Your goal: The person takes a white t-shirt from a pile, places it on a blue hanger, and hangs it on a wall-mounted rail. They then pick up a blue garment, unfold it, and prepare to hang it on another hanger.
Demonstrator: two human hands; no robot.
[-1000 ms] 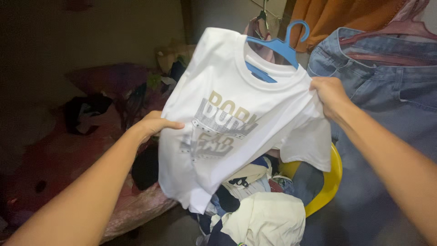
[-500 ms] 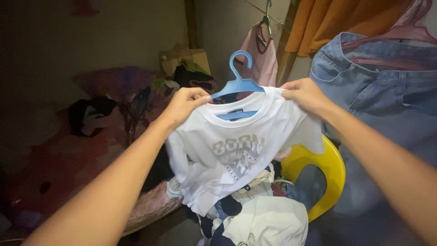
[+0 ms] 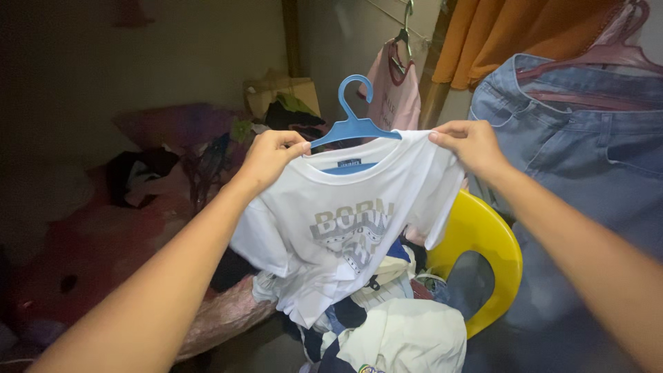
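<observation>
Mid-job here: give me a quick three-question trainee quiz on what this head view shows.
1. True or false: the white printed T-shirt is on the blue plastic hanger.
2. Which hand grips which shoulder of the shirt?
3. Multiple choice: what sits right of the shirt, below it? A) yellow plastic chair B) green bucket C) wooden stool

Key
1. True; the hook rises from the collar.
2. The left hand pinches the left shoulder, the right hand the right shoulder.
3. A, the yellow plastic chair, next to a pile of clothes.
</observation>
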